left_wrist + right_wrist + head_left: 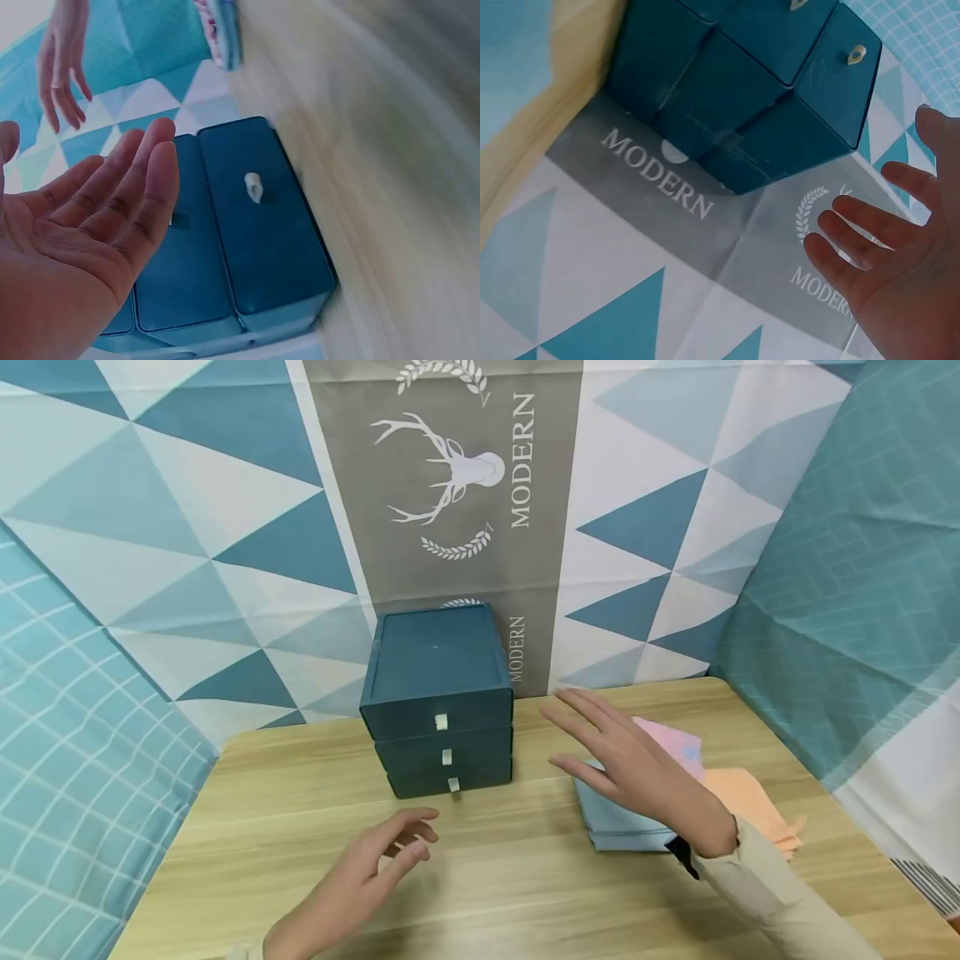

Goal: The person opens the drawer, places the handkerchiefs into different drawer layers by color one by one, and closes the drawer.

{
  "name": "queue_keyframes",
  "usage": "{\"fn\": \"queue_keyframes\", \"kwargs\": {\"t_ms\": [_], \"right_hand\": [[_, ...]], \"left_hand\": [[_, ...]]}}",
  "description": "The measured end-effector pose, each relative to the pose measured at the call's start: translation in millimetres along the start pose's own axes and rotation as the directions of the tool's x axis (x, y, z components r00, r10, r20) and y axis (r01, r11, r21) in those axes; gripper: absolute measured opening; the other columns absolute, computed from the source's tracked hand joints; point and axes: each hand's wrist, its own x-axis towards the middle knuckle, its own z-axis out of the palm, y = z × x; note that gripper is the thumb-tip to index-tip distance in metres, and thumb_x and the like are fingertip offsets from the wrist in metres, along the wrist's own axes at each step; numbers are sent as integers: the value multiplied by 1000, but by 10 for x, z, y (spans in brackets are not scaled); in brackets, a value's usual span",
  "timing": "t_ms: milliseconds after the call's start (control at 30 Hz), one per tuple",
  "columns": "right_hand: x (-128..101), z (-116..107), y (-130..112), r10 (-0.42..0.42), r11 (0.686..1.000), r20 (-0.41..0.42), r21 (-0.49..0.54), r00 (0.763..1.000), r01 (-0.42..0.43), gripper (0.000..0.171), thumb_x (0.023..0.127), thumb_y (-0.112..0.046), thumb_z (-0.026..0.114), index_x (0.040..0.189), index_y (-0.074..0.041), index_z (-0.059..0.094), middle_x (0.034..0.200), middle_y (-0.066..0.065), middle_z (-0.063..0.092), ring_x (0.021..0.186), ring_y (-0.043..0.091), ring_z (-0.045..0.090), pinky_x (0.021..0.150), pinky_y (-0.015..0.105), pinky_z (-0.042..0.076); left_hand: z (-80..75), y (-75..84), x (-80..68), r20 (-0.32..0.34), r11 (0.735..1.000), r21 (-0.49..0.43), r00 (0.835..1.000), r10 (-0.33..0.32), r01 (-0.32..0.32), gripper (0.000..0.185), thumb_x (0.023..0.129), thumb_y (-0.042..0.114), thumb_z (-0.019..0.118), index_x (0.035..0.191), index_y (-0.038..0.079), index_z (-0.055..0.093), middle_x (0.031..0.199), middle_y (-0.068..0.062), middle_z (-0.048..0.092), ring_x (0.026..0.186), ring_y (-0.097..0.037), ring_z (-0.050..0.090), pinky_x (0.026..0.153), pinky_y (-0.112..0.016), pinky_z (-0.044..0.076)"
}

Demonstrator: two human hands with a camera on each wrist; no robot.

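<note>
A dark teal cabinet with three stacked drawers stands at the back of the table, each drawer closed and fitted with a small pale pull tab. In front of it, my left hand hovers over the wood, fingers loosely bent and holding nothing. My right hand is raised right of the cabinet with its fingers stretched out, also holding nothing. Below and behind that hand lie a folded blue-grey cloth, a pink cloth and an orange cloth; the hand partly hides the first two.
The wooden table has rounded back corners. Behind it hangs a patterned fabric backdrop with triangles and a deer head, close to the cabinet's back. Tiled-pattern cloth lines the left side, and teal fabric the right.
</note>
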Motion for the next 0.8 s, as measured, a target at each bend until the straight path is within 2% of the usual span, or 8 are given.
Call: {"fn": "queue_keyframes", "kwargs": {"t_ms": [133,300,467,567,667,800], "right_hand": [[169,10,4,-27,1000,-37,5,999,27,63,100,-41,60,156,-24,36,158,6,35,143,26,37,106,51,44],[356,35,24,-69,997,-96,19,993,71,57,99,-35,62,151,-18,44,154,7,42,141,26,40,107,49,43],[535,100,48,-94,994,-116,49,989,101,54,98,-29,66,147,-12,50,151,11,46,139,28,42,110,49,40],[635,147,64,-105,990,-128,76,986,115,52,97,-25,67,144,-9,53,148,14,49,138,29,44,110,48,40],[717,200,80,-111,987,-156,100,981,127,47,96,-22,68,140,-6,57,143,15,53,136,28,46,109,47,42],[815,297,80,-120,982,-185,125,975,144,40,96,-16,67,134,-4,62,139,15,57,134,27,49,107,44,44]], "left_hand": [[-54,35,153,-21,993,-111,999,30,-32,29,109,25,41,135,20,55,108,4,66,88,-15,67,74,-30,58],[-101,70,336,-33,973,-220,997,63,-69,30,111,24,37,133,17,56,110,-5,66,89,-19,68,73,-36,59],[-153,77,459,-20,945,-323,998,54,-57,36,111,27,34,132,9,56,113,-13,65,92,-26,69,74,-39,59],[-206,47,531,31,902,-429,998,57,-38,41,112,29,31,132,3,55,115,-20,65,94,-31,69,75,-42,59],[-260,-1,608,104,832,-554,994,46,19,48,111,34,30,134,0,54,118,-26,62,96,-31,68,78,-44,58],[-311,-70,687,163,743,-663,986,19,95,55,111,39,28,137,-3,52,117,-22,63,95,-25,68,80,-40,58]]}}
